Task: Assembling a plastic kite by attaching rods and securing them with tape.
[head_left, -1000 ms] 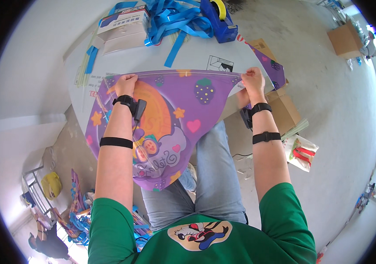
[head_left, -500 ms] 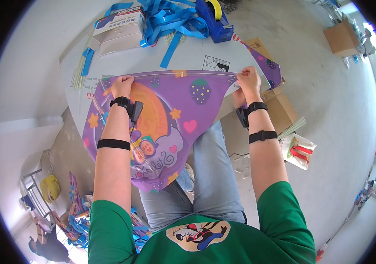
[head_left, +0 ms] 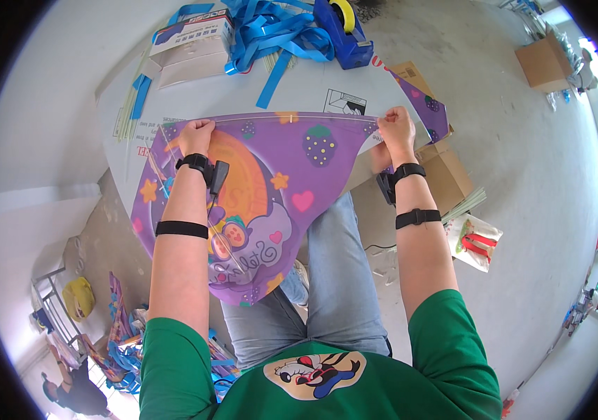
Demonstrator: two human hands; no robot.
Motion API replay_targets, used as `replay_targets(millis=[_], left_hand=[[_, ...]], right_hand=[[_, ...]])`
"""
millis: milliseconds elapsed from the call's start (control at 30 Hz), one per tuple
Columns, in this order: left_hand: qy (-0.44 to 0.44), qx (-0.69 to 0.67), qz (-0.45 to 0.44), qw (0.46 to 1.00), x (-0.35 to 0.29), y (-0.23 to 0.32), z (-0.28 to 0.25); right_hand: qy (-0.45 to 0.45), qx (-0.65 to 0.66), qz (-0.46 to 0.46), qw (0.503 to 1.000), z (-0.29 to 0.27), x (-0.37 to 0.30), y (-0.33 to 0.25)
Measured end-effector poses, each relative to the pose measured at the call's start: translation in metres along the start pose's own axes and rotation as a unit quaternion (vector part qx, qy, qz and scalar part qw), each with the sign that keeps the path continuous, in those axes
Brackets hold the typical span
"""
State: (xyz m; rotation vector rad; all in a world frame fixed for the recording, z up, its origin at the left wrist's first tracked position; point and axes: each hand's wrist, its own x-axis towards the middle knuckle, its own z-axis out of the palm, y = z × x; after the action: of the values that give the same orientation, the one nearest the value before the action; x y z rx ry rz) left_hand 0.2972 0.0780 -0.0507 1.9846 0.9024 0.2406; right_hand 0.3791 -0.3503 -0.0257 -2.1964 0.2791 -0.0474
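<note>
Here the purple kite stretches left to right along its top edge, the left hand and right hand each pinching a corner, its tip hanging near over the lap, white surface just beyond

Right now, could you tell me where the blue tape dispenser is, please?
In the head view, the blue tape dispenser stands at the table's far edge, right of the blue ribbons.

blue ribbons, blue tape dispenser, cardboard box, white table
</note>
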Motion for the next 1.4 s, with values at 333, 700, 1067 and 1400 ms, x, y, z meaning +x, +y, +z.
replay_targets(millis=[333, 700, 1067, 1400], left_hand=[[-0.006, 0.012, -0.005, 1.000, -0.005, 0.006, 0.003], [0.029, 0.026, 0.024, 0.999, -0.009, 0.006, 0.001], [0.045, 0.084, 0.054, 0.994, -0.013, 0.013, -0.002], [0.053, 0.123, 0.019, 0.991, -0.007, 0.014, -0.006]], right_hand=[[0.008, -0.036, -0.015, 0.999, -0.001, 0.000, 0.003], [0.021, -0.091, -0.025, 0.995, -0.003, -0.011, -0.019], [0.059, -0.132, -0.070, 0.987, 0.000, -0.016, -0.021], [0.090, -0.125, -0.050, 0.987, -0.001, -0.014, -0.010]])
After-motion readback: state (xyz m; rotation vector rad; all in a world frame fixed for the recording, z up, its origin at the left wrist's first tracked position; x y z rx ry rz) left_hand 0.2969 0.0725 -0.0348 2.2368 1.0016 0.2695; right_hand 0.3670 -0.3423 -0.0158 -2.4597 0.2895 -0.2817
